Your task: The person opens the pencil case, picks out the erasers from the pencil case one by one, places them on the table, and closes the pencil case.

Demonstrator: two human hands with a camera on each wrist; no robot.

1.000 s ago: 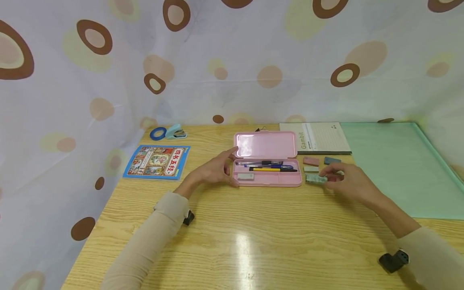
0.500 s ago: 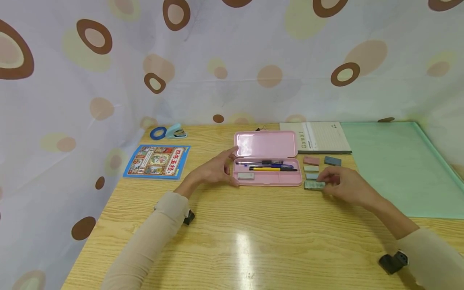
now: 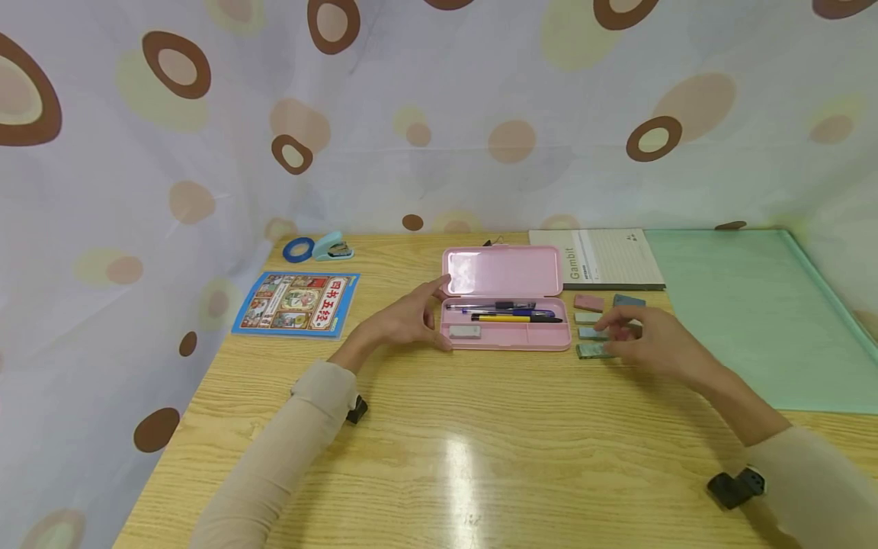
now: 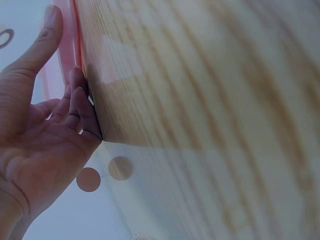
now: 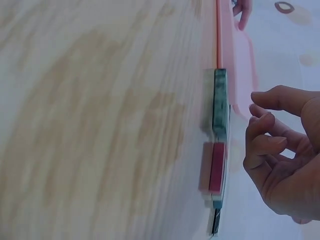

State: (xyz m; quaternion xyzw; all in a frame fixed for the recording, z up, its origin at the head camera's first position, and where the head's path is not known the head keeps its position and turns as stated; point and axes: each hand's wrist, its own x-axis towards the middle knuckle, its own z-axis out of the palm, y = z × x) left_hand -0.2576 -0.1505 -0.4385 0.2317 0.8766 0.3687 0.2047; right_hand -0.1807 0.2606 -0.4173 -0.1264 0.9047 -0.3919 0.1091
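An opened pink pencil case (image 3: 549,339) holds several pens (image 3: 511,319) and a whitish eraser (image 3: 465,332). My left hand (image 3: 408,316) rests at its left side, thumb by the front corner and index finger at the lid. In the left wrist view that thumb is stretched out along the case. To the case's right, a marbled green eraser (image 3: 591,351) lies nearest me. Behind it lie light blue (image 3: 590,333), cream (image 3: 588,319) and pink (image 3: 588,303) erasers. My right hand (image 3: 658,347) hovers over this row, fingers loosely bent, holding nothing; it partly hides a red eraser (image 5: 217,167).
A dark blue eraser (image 3: 629,301) lies behind the right hand. Farther back is a Gambit notebook (image 3: 610,259), with a green mat (image 3: 768,320) beside it. At left are a blue picture book (image 3: 298,305), blue tape (image 3: 298,249) and a stapler (image 3: 334,248).
My right hand has brought the green eraser toward me, set it down in front of the light blue one and let go, fingers lifting slightly. The left hand has stayed put.
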